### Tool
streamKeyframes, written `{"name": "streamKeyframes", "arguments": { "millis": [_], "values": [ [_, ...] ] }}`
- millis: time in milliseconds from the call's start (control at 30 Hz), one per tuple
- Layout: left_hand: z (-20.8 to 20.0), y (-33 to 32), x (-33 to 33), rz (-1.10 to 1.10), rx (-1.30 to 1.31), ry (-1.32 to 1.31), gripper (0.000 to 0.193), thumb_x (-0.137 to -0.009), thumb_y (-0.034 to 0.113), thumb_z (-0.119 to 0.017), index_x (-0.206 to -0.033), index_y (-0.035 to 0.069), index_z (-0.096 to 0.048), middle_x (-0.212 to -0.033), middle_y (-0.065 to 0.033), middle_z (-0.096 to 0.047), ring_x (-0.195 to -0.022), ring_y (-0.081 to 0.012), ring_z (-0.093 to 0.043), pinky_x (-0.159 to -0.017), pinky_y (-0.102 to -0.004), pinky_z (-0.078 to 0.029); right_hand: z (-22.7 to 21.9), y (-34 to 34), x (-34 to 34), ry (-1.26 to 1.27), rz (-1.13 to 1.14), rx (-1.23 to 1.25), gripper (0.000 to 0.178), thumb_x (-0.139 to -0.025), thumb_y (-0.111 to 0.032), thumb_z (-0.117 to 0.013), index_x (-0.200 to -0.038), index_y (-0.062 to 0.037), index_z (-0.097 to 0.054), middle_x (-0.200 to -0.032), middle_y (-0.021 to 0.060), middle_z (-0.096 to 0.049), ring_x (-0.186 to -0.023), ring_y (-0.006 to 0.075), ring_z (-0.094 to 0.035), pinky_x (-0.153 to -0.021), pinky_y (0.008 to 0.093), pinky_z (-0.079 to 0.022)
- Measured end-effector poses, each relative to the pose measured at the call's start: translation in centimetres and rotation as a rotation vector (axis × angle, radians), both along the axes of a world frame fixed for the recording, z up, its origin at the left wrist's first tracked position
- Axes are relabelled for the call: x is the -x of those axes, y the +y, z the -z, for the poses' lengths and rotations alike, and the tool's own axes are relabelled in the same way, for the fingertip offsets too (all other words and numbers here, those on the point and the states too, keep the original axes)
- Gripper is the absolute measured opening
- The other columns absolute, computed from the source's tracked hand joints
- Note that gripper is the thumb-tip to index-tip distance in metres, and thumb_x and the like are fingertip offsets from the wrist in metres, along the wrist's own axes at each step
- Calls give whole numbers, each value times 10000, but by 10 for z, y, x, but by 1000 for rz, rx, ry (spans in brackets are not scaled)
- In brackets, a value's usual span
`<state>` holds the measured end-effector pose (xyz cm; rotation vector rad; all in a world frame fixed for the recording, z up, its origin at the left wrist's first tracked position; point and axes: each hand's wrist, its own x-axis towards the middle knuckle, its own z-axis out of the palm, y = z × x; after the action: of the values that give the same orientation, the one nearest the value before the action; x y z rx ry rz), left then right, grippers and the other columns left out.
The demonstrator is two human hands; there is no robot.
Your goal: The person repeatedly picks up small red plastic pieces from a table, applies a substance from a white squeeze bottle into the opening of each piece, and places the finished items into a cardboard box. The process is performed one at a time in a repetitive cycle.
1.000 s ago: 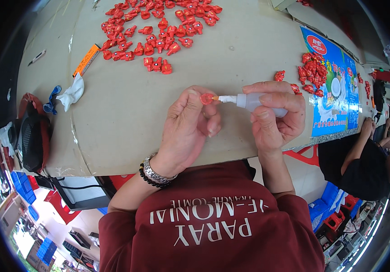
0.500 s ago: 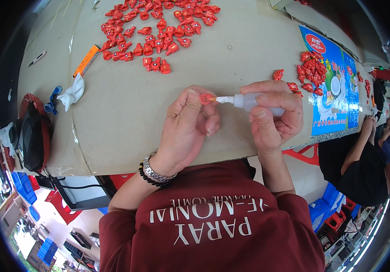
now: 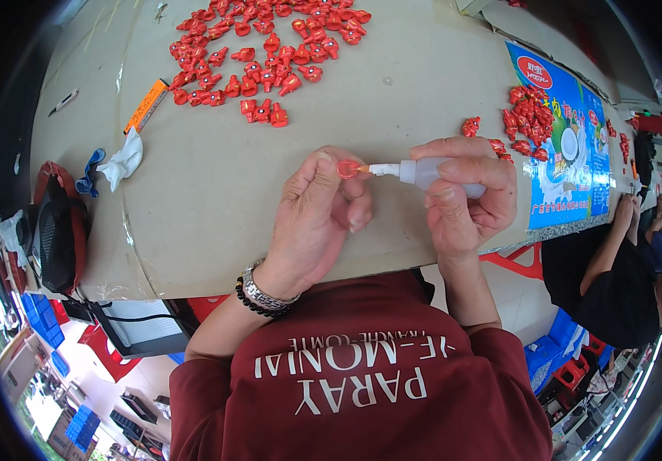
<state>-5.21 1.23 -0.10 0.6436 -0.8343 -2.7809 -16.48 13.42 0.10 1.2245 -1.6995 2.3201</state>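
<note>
Between thumb and fingers, my left hand (image 3: pixel 319 196) pinches a small red plastic part (image 3: pixel 347 168), its round hollow end turned to the right. My right hand (image 3: pixel 473 192) grips a translucent squeeze bottle (image 3: pixel 427 172) lying sideways. White wrapping (image 3: pixel 383 169) covers the bottle's nozzle, and its thin orange tip (image 3: pixel 364 169) is at the rim of the red part; whether it touches I cannot tell. Both hands are above the near side of the table. Many like red parts (image 3: pixel 269 69) lie spread at the far side, and a smaller red pile (image 3: pixel 529 115) is to the right.
A blue printed sheet (image 3: pixel 538 207) lies under part of the right pile. On the left are an orange box cutter (image 3: pixel 146 105), white tissue (image 3: pixel 123 160), a blue scrap (image 3: pixel 89 173), a pen-like tool (image 3: pixel 63 101) and a dark red bag (image 3: pixel 60 223). Another person's arm (image 3: pixel 606 246) rests at the table's right.
The bottle's tip has shifted very slightly to the right, away from the middle of the red part. My left hand keeps its pinch on the part.
</note>
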Motion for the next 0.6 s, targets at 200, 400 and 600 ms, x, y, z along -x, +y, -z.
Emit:
{"name": "streamKeyframes", "arguments": {
  "millis": [200,400,600],
  "values": [
    [0,-1,-1,7,-2,11,294,-995,343,-429,-923,73,-521,-758,-6,-504,-587,-115,-448,-543,-262,-358,0,-1,0,10,-6,3,130,-787,41,-635,-908,28,-589,-875,187,-660,-735,173,-602,-630,256,-483],
    [1,0,-1,9,-1,21,291,-996,339,-427,-921,74,-522,-758,-7,-503,-587,-116,-448,-544,-263,-361,0,-2,0,9,-19,7,135,-784,41,-639,-909,34,-589,-879,188,-660,-733,167,-602,-626,255,-485],
    [1,0,-1,6,-5,29,294,-997,335,-426,-920,70,-527,-761,-9,-508,-584,-116,-448,-542,-264,-363,0,-1,1,15,-14,3,133,-774,41,-646,-895,37,-591,-876,191,-663,-739,176,-603,-621,258,-484]
  ]
}}
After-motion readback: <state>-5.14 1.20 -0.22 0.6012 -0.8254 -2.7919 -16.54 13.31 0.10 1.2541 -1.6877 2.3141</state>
